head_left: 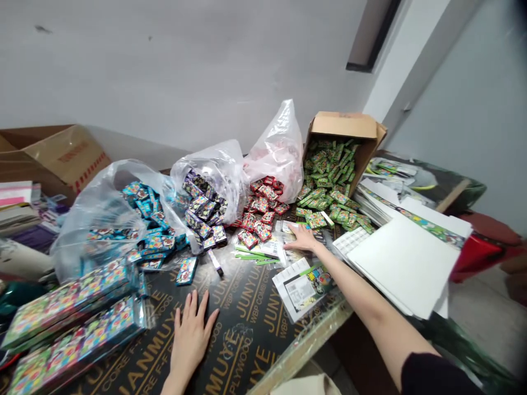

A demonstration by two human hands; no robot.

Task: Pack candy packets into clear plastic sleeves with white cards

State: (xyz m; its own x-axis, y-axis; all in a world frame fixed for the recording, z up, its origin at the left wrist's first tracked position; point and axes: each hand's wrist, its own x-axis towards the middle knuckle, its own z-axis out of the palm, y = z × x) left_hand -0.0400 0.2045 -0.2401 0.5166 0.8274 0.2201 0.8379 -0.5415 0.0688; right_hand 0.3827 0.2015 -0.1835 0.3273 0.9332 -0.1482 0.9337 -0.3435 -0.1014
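1. The landmark is a black plywood board point(251, 329) printed with gold lettering, filling the lower middle of the view.
2. The left hand point(190, 334) lies palm down on the board near its front edge, fingers spread, gripping nothing.
3. The right hand point(302, 238) stretches to the board's far side, fingers open and splayed. It rests on flat clear plastic sachets point(290, 226) without visibly closing on them.
4. Along the far side of the board, small packets lie in separate heaps by colour: bright blue ones point(150, 219) spilling from a clear plastic bag point(94, 230), purple-and-black ones point(201, 206), red ones point(259, 206), and green ones point(329, 175) tumbling from a tipped brown cardboard box point(346, 125).
5. On the board's near left, long multicoloured strip packs point(69, 302) lie in clear wrap.
6. Right of the board stands a loose stack of white card sheets point(401, 263).
7. On the board, a printed leaflet point(302, 288) lies just below the right hand, and a marker pen point(215, 262) lies near the blue heap.
8. The heaps stand unmixed and large; none appears used up.
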